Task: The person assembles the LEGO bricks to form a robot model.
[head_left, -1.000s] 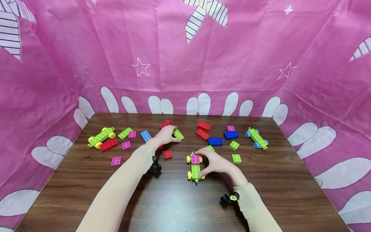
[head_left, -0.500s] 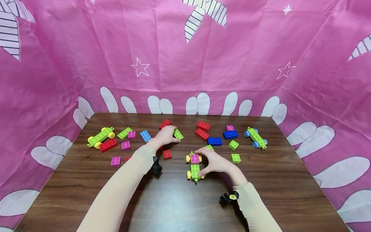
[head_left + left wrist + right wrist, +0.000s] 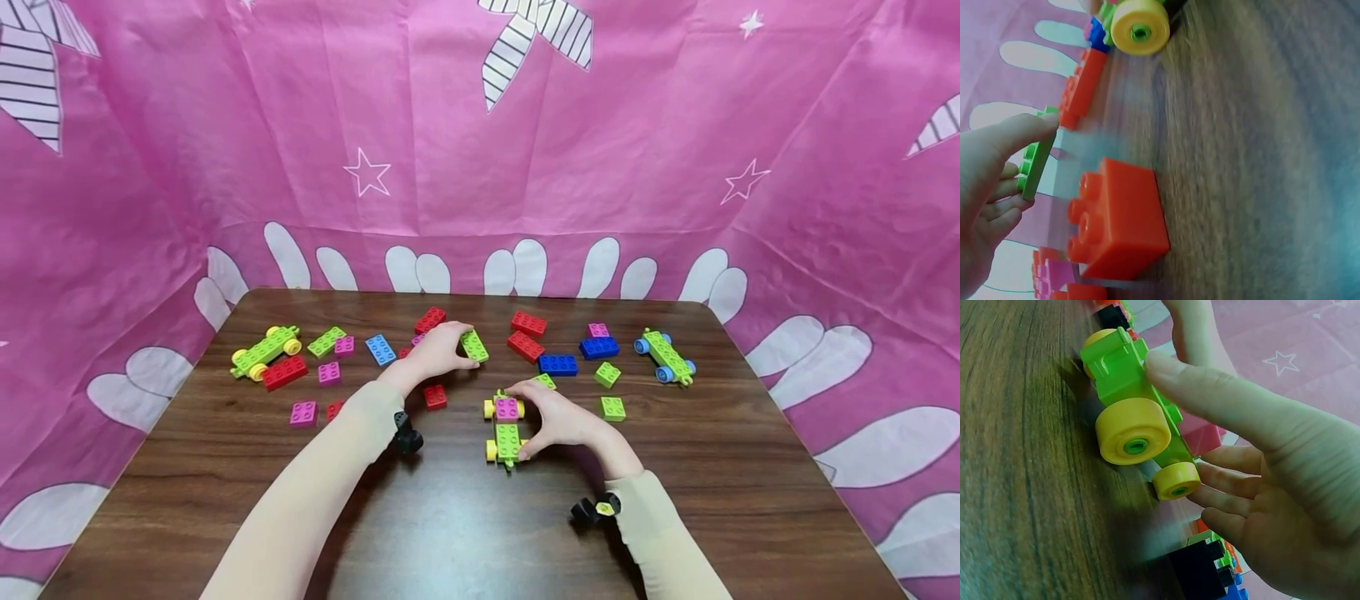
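Observation:
My left hand [image 3: 437,351] pinches a flat lime-green building brick [image 3: 474,346] between thumb and fingers. In the left wrist view that brick [image 3: 1037,164] is tilted and seems to be off the table. My right hand [image 3: 561,418] grips a lime-green toy car base [image 3: 507,443] with yellow wheels, the thumb at its near end and the fingers at its far end. On the far end of this base sits a pink brick [image 3: 507,408]. The right wrist view shows the thumb against the base [image 3: 1124,374] and two near yellow wheels. A small red brick [image 3: 435,397] lies below my left hand.
Another car base [image 3: 266,352] with yellow wheels stands at the left, one with blue wheels [image 3: 664,357] at the right. Red bricks [image 3: 527,347], blue bricks [image 3: 558,365], small green bricks [image 3: 612,408] and pink bricks [image 3: 303,413] lie around the brown table [image 3: 450,533].
My left hand has shifted slightly right with the green brick, uncovering a pink brick behind it. My right hand and the car base have stayed in place.

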Demonstrator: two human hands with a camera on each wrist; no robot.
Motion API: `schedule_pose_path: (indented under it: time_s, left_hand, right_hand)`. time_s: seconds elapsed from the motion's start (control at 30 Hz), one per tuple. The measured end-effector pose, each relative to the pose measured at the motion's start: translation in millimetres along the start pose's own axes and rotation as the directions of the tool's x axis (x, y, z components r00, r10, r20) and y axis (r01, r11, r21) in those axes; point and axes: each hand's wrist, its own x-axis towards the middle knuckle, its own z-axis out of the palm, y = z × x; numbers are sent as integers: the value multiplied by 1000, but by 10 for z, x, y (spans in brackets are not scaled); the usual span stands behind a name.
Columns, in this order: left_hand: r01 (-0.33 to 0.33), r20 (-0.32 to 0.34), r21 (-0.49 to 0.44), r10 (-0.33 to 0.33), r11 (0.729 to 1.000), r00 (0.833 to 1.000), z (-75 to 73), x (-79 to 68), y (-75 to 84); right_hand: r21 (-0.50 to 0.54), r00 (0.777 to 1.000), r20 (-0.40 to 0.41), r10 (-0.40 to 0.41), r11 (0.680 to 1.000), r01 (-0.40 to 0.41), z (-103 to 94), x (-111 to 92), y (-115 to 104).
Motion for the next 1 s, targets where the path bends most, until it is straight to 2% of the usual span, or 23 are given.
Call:
schedule_pose_path:
  time_s: [0.17,0.4,0.67,1.0]
  left_hand:
    - [-41,-18,-20,41,999,999,-22,-90,79]
    - [-56,-58,-79,52,995,997,-50,-239,174]
    - [-111,-84,-134,100,985,991,-74,-401,305]
    - [-205,-95,-164,191,965,977,-16,-559,460]
  right_hand:
    - [-6,999,19,35,999,-34,-6,-1,-18]
    - [4,997,36,62,998,-62,-3,-7,-6]
    - [10,998,29,56,998,-56,4,-8,17]
    - [7,998,21,52,999,-52,4,-9,14]
